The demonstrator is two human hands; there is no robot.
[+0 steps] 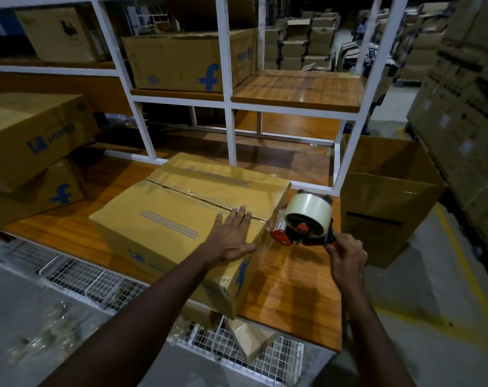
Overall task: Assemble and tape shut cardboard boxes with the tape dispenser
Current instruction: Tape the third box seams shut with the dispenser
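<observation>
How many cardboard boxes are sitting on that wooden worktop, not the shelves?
3: the centre box under the left hand, plus an upper box stacked on a lower box at the left. More may lie out of frame.

White metal rack [222, 51] on wooden table [293, 275], wire mesh baskets [97, 286] below, yellow floor line [463, 263].

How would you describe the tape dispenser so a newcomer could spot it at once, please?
Find the orange-brown wooden worktable bearing the white metal rack. At the right end of its closed brown cardboard box is the red-and-black tape dispenser, the only thing carrying a clear tape roll.
</observation>
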